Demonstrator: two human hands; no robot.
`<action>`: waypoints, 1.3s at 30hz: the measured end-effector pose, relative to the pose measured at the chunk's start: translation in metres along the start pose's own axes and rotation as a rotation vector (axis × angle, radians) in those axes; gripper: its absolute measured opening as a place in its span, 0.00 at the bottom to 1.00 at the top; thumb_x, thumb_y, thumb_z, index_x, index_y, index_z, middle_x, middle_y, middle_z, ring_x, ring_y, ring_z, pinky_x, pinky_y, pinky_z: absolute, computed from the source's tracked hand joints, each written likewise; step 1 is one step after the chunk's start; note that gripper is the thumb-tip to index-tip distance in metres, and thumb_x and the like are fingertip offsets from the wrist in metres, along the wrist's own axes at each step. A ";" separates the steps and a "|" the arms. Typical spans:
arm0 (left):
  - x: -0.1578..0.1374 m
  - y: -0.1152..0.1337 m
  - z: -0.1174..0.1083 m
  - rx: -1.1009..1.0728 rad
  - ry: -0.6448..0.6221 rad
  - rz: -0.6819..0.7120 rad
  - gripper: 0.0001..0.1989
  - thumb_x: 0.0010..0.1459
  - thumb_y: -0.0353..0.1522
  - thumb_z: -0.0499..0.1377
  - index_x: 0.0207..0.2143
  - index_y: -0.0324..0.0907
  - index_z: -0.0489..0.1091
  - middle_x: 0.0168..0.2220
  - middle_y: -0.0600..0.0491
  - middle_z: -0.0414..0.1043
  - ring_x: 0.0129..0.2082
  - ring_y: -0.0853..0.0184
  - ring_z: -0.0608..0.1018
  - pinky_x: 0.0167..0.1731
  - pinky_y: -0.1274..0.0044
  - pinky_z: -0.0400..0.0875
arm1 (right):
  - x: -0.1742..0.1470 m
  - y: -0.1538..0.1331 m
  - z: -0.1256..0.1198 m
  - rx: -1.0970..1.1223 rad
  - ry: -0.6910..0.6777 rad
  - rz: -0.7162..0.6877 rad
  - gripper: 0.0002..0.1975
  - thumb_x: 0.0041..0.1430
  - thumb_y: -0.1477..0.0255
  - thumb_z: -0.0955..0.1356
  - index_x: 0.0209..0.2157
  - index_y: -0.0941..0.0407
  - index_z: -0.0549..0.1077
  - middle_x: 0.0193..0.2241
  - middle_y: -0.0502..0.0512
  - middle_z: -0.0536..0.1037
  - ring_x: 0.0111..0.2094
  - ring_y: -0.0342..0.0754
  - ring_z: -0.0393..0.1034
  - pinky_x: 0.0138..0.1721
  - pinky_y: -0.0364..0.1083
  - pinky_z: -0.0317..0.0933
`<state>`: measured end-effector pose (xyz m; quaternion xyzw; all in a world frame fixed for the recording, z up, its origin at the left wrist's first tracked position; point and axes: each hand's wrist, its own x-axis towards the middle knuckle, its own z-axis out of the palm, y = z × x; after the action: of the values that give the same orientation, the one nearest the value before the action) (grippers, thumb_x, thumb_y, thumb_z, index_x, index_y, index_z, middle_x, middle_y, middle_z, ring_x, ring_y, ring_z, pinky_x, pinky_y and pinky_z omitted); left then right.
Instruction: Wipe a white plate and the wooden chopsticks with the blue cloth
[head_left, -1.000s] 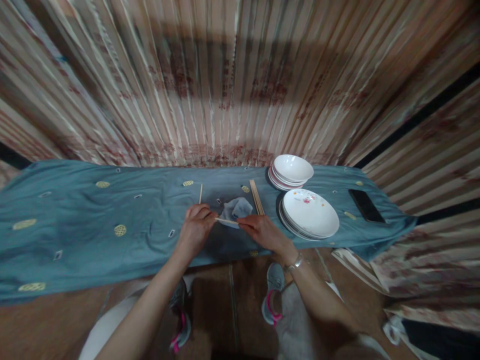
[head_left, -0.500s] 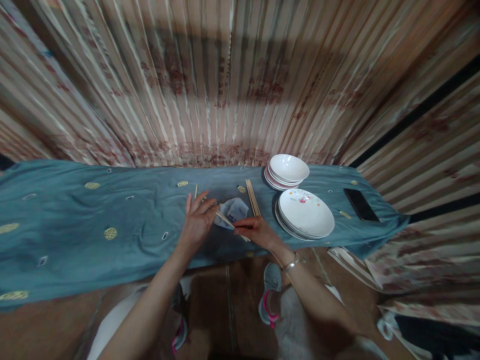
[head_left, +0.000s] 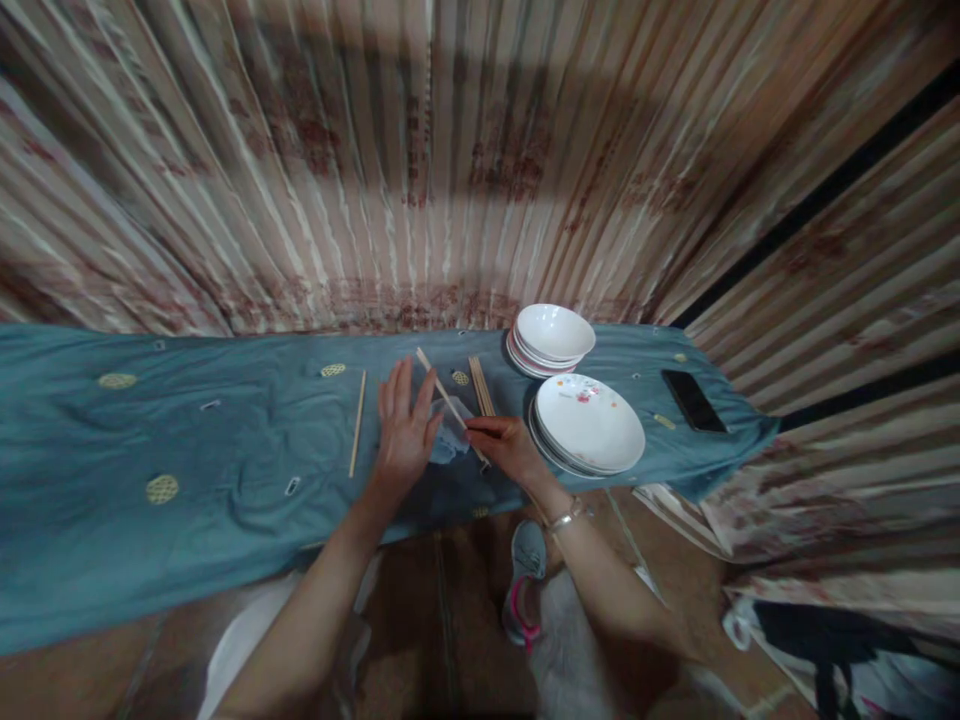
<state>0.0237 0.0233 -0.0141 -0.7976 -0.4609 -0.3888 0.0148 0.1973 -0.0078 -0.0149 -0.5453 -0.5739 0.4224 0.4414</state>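
My right hand (head_left: 504, 446) pinches a light wooden chopstick (head_left: 441, 388) near its lower end, its far end slanting up and to the left. Beside it, my left hand (head_left: 403, 425) has its fingers stretched out and its thumb apart, near the chopstick and holding nothing. Below the chopstick lies a crumpled pale cloth or piece of plastic (head_left: 452, 442), partly covered by my hands. Another chopstick (head_left: 358, 424) rests on the table, left of my left hand. Several chopsticks (head_left: 481, 386) lie side by side just beyond my right hand.
Right of my hands stand a stack of white plates (head_left: 589, 425) with a flower pattern and a stack of white bowls (head_left: 556, 333). A black phone (head_left: 693, 401) lies farther right. The teal tablecloth (head_left: 247, 430) covers a narrow table against a striped curtain (head_left: 360, 220).
My left hand has come away from the chopstick in my right hand and its fingers are stretched out. A lone chopstick now lies fully visible on the table. The view has shifted rightward.
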 end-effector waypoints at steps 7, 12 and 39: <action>-0.009 0.024 0.040 -0.166 -0.083 0.050 0.24 0.61 0.28 0.47 0.61 0.38 0.52 0.61 0.38 0.54 0.62 0.56 0.57 0.59 0.58 0.53 | 0.014 0.003 -0.011 -0.349 0.232 -0.057 0.10 0.52 0.71 0.68 0.37 0.55 0.78 0.33 0.54 0.81 0.33 0.47 0.74 0.36 0.43 0.64; -0.013 0.029 0.062 -0.331 -0.195 -0.014 0.25 0.59 0.23 0.43 0.60 0.38 0.53 0.60 0.39 0.56 0.61 0.61 0.60 0.58 0.63 0.58 | 0.014 -0.003 -0.012 -0.705 0.211 -0.044 0.10 0.59 0.72 0.64 0.39 0.56 0.76 0.34 0.57 0.80 0.35 0.48 0.74 0.36 0.42 0.62; -0.006 0.027 0.078 -0.348 -0.412 -0.064 0.31 0.46 0.18 0.45 0.54 0.33 0.62 0.54 0.39 0.66 0.57 0.61 0.66 0.61 0.60 0.48 | 0.023 0.005 0.004 -1.179 0.052 0.035 0.12 0.62 0.77 0.58 0.36 0.58 0.72 0.34 0.60 0.78 0.34 0.48 0.72 0.33 0.43 0.59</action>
<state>0.0896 0.0326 -0.0631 -0.8354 -0.4056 -0.2917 -0.2289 0.1944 0.0152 -0.0195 -0.7183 -0.6916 0.0259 0.0708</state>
